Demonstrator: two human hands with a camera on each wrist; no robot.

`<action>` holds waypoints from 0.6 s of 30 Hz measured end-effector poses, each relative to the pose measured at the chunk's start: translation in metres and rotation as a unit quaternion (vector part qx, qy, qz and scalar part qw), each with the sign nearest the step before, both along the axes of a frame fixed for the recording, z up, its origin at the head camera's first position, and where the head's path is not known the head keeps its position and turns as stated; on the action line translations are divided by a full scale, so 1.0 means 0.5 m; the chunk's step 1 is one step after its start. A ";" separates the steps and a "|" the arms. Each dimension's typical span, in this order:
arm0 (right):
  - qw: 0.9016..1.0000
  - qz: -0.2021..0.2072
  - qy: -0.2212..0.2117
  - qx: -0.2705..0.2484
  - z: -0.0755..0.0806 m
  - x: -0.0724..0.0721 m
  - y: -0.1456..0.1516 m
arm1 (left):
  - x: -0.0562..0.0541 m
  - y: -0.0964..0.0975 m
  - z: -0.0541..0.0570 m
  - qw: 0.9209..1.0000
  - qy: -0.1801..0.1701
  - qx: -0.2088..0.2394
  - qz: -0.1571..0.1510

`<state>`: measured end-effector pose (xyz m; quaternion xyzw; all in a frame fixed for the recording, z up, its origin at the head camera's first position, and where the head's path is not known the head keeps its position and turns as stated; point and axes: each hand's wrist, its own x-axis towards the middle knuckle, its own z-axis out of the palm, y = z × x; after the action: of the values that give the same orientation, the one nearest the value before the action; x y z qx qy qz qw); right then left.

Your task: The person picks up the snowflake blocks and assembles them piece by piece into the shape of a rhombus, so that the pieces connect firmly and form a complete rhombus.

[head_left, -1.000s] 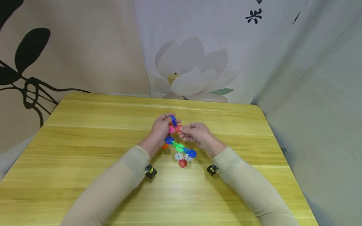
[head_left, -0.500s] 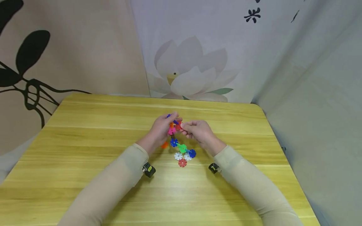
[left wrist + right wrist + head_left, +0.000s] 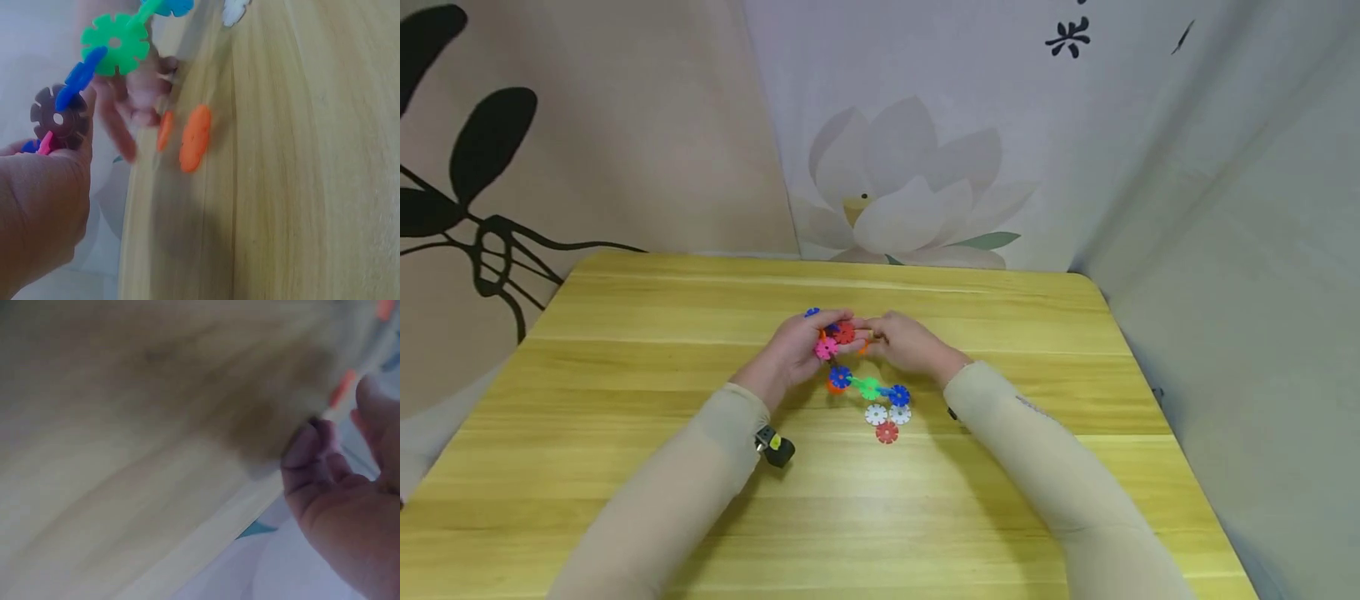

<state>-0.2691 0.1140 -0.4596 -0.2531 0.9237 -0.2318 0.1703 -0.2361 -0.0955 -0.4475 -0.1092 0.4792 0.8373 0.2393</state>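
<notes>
My left hand (image 3: 793, 343) holds a chain of interlocking snowflake discs. A pink disc (image 3: 826, 347) and a red disc (image 3: 844, 332) lie against its fingers. From there the chain trails over the table through a brown disc (image 3: 44, 115), a blue disc (image 3: 840, 377), a green disc (image 3: 870, 388) and another blue disc (image 3: 898, 396). My right hand (image 3: 910, 343) is just beyond the left fingertips, beside a loose orange disc (image 3: 863, 349). In the right wrist view, its thumb stands apart from the bent fingers, with nothing seen between them.
Two white discs (image 3: 876, 414) and a red disc (image 3: 887, 432) lie on the wooden table (image 3: 880, 517) on the near side of the chain. Another orange disc (image 3: 195, 139) rests partly behind the chain in the head view. A printed curtain (image 3: 925, 167) hangs behind the table.
My right hand has let go of the red disc, which stays at my left hand, and turned toward the orange disc. The left hand has shifted left with the chain.
</notes>
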 end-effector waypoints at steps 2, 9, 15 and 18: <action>0.999 0.029 0.015 0.030 -0.007 -0.006 -0.017 | -0.001 -0.007 0.001 1.000 0.001 0.011 -0.007; 0.997 0.019 0.021 0.077 0.000 0.004 -0.028 | -0.001 -0.012 0.002 1.000 0.006 0.019 -0.014; 0.999 -0.005 0.020 0.032 0.005 0.036 0.007 | -0.001 -0.014 -0.002 1.000 -0.003 0.018 -0.005; 0.996 -0.053 0.038 -0.058 0.012 0.059 0.024 | -0.001 -0.012 -0.006 1.000 -0.005 0.017 -0.008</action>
<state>-0.2395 0.1262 -0.4539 -0.2215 0.9267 -0.2840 0.1076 -0.2367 -0.1014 -0.4507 -0.1053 0.4649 0.8427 0.2502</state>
